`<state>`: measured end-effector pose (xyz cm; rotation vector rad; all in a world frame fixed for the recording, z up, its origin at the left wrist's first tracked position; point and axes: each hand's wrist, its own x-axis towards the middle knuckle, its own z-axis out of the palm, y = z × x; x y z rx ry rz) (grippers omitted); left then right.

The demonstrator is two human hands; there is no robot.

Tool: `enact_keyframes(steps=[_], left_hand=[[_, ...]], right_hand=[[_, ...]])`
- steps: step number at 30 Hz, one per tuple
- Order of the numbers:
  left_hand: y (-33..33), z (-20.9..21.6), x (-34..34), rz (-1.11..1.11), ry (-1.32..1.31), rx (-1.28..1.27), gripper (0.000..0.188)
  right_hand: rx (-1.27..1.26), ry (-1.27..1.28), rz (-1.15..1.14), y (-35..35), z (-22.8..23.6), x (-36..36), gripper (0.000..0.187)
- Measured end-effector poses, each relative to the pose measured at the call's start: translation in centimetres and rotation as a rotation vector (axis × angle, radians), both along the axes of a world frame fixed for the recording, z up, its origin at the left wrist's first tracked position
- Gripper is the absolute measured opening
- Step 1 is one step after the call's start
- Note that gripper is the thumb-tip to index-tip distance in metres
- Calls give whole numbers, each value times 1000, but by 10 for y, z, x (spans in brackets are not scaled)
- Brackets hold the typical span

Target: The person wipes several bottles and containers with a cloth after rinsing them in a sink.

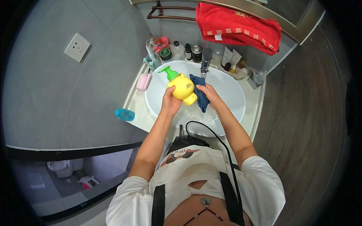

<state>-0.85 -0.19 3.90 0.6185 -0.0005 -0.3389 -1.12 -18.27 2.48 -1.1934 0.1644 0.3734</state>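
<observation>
Over the white oval washbasin [233,96], my left hand [171,101] is closed round the side of a yellow pump bottle [181,87]. The bottle is rounded, with small knobs on its body and a green pump head, and it is tilted with the pump toward the upper left. A dark blue cloth [200,92] is gripped in my right hand [209,95], with its folds against or very close to the bottle's right side. Some of the fingers of both hands are hidden behind what they hold. Behind the cloth stands the chrome faucet [205,62].
Bottles and jars, including a green-lidded jar [165,55], line the counter's back. A pink container [143,81] and a blue bottle [125,114] stand on the left. A basket of toiletries [234,67] sits at right. The red towel [237,28] hangs above; a black cable [215,132] loops before me.
</observation>
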Motion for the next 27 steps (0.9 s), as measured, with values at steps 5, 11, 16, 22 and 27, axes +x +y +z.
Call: enact_keyframes(steps=[5,11,16,22,27], left_hand=[[-2,2,0,-87,-43,125,51],[-2,1,2,80,5,420,43],[-14,-3,-3,150,54,482,40],[-23,5,-18,115,-97,517,49],[-18,7,-20,79,-69,374,60]], right_hand=[[502,97,-1,-5,5,-4,39],[187,-235,-168,-11,11,-12,35],[-72,-457,-244,2,19,-28,42],[-462,-736,-210,13,21,-35,50],[-331,-552,-214,10,13,-30,38]])
